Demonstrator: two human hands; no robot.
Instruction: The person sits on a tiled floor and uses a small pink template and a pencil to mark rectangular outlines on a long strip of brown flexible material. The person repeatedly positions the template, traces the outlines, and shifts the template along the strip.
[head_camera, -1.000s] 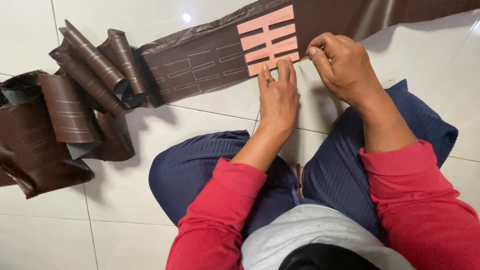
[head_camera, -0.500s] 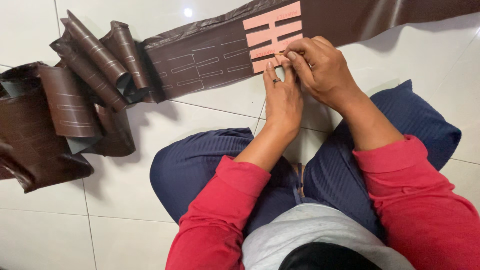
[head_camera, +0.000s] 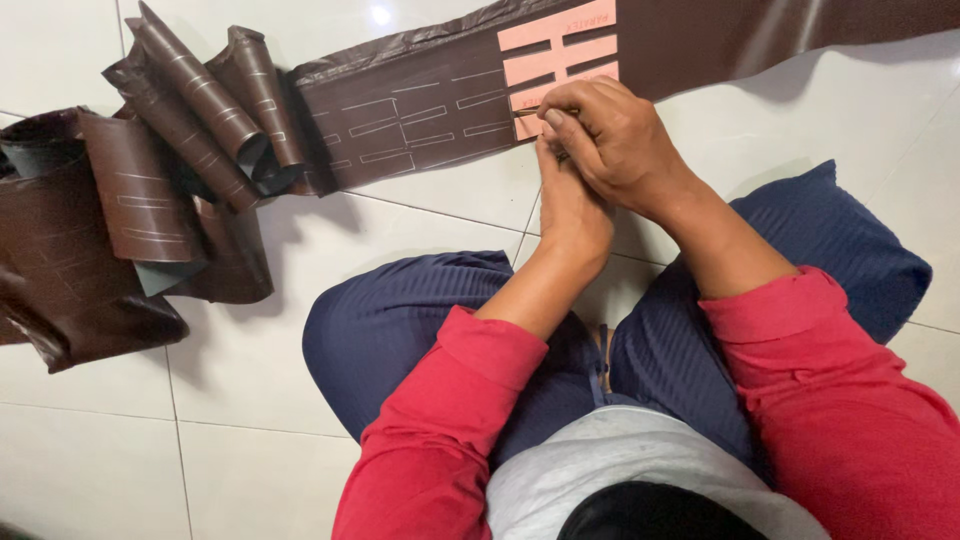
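Note:
A long dark brown sheet strip (head_camera: 420, 100) lies across the white tiled floor, marked with thin outlined bars. On it rests a pink cut-out template (head_camera: 560, 40) with slots. My right hand (head_camera: 615, 140) is closed on a thin pen-like tool (head_camera: 525, 112), whose tip touches the template's lower left edge. My left hand (head_camera: 570, 215) reaches up from below and presses on the template's lower edge. Its fingers are mostly hidden under the right hand.
The strip's left end is bunched into curled brown folds (head_camera: 150, 200) on the floor. My crossed legs in dark blue trousers (head_camera: 400, 330) sit just below the hands. White floor tiles (head_camera: 250, 400) surround everything.
My right hand has moved left from the template's right side and now sits over my left hand's fingers at the template's lower edge. The left hand stays pressed in place.

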